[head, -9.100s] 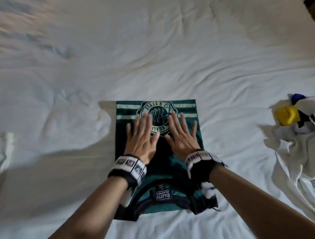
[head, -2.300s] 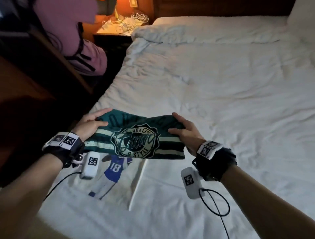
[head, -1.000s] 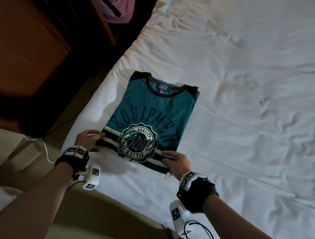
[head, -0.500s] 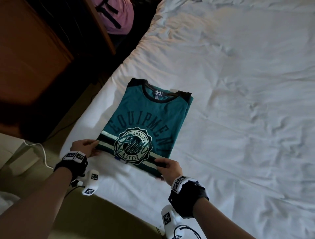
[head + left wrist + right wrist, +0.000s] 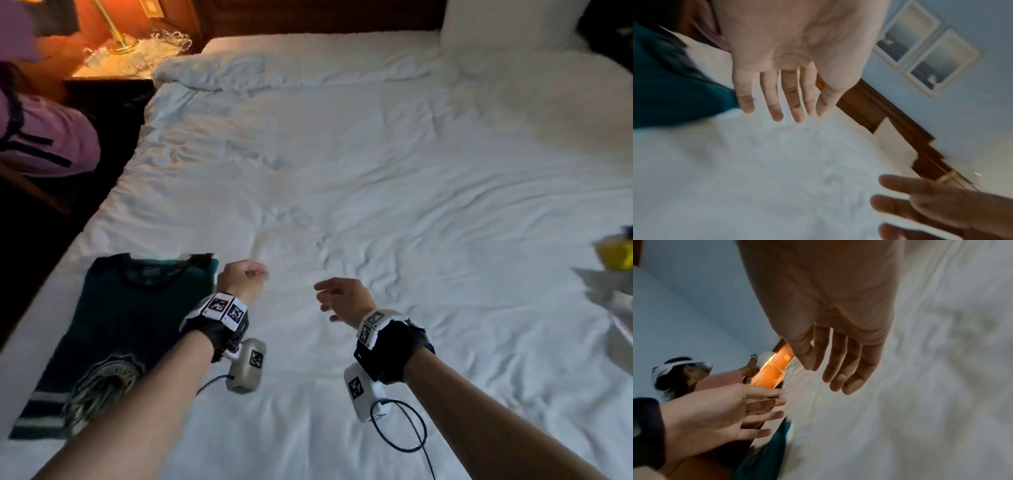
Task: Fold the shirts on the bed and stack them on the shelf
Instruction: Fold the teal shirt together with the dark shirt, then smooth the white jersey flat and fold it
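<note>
Bedding (image 5: pixel 394 192), white and creased, is stretching out under and beyond both hands. Left of the left hand (image 5: pixel 241 279), the folded teal shirt (image 5: pixel 113 329) is lying flat at the bed's edge. That hand is hovering empty just beside its collar, fingers straight. The right hand (image 5: pixel 342 296) is hanging nearby, fingers relaxed, holding nothing. Far right, something yellow (image 5: pixel 615 251), perhaps clothing, is sitting.

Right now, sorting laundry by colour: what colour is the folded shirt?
Teal shirt, dark collar; head view.
</note>
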Available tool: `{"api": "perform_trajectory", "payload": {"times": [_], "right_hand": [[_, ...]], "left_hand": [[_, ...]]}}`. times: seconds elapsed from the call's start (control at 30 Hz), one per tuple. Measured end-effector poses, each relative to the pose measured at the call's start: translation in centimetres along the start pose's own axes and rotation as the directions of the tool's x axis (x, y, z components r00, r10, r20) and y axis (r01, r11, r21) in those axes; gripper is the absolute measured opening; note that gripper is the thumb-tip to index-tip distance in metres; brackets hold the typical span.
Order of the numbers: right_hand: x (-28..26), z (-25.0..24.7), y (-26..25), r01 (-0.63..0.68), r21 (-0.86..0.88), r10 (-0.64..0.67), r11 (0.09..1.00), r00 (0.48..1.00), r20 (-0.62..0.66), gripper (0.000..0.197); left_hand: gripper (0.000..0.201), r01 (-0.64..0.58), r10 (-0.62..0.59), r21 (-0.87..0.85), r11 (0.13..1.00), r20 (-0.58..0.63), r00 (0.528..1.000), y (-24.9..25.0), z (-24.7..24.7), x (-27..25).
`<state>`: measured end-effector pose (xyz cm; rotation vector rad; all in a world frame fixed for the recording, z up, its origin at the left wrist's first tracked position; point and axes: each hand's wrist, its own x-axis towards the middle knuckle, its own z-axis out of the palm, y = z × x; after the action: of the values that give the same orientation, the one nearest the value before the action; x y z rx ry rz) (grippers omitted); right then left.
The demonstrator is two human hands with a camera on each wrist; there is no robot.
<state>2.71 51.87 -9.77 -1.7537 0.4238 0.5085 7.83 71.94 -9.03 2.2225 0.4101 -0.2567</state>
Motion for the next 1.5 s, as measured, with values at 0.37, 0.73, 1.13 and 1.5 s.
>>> {"api": "perform_trajectory", "payload": {"times": [0.37,0.73,1.13,1.5], "right_hand": [[-7.1,-43.7,13.4,-0.061,0.024,0.065,0.998,0.871,-0.486,0.025],[-15.7,-63.8,29.2,-0.309,-0.066,0.107,0.949,0.510,-0.853,0.058],[-15.7,-67.7,28.4,-0.337,-0.124,0.073,0.933,0.516,-0.854,0.054],[-23.1,-71.5,4.8,0.085,-0.235,-0.237,0.968,0.612,-0.754,0.036]], "left_hand": [[0.007,-0.348,0.290,0.072,0.935,0.410,0.865,29.4,36.6,-10.5],[0.029,-0.656,0.537,-0.037,0.754,0.609,0.583,41.4,61.4,-23.2],[0.013,-0.826,0.653,0.091,0.557,0.566,0.503,47.8,66.7,-25.1],[0.037,-0.800,0.906,-0.509,0.318,0.413,0.097,62.6,43.8,-29.8]]}}
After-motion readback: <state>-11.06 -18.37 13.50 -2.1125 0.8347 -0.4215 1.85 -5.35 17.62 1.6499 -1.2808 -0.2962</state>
